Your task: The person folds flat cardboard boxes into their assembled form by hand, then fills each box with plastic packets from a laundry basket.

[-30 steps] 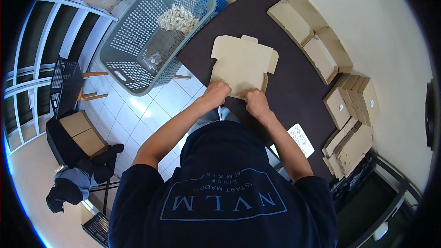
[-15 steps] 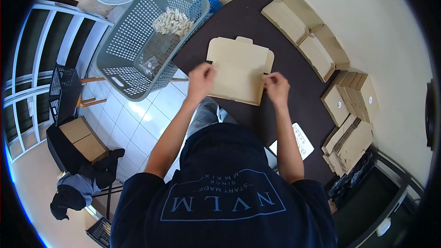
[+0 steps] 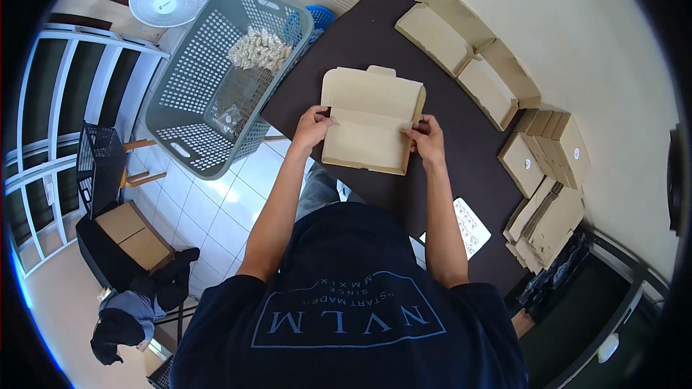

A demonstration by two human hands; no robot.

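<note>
An unfolded brown cardboard box (image 3: pixel 366 147) lies on the dark table in front of me, its lid leaning up on the far side with a tab at the top. My left hand (image 3: pixel 313 128) is closed at the box's left edge, thumb on the inside. On the opposite side, my right hand (image 3: pixel 427 139) pinches the right wall, with the thumb inside and fingers outside. Right of my right forearm lies a white sheet of small round stickers (image 3: pixel 470 229), partly hidden by the arm.
Two open boxes (image 3: pixel 497 75) stand along the wall on the dark table (image 3: pixel 346 36). Closed boxes (image 3: pixel 566 151) and flat cardboard (image 3: pixel 551 223) are stacked at the right. A large grey basket (image 3: pixel 194 86) with pale filler and a white fan (image 3: pixel 169 0) stand to the left.
Both hands have moved from just off the box's sides to gripping them. The lid now stands up more from the base, with a clear crease. The whole view has shifted slightly.
</note>
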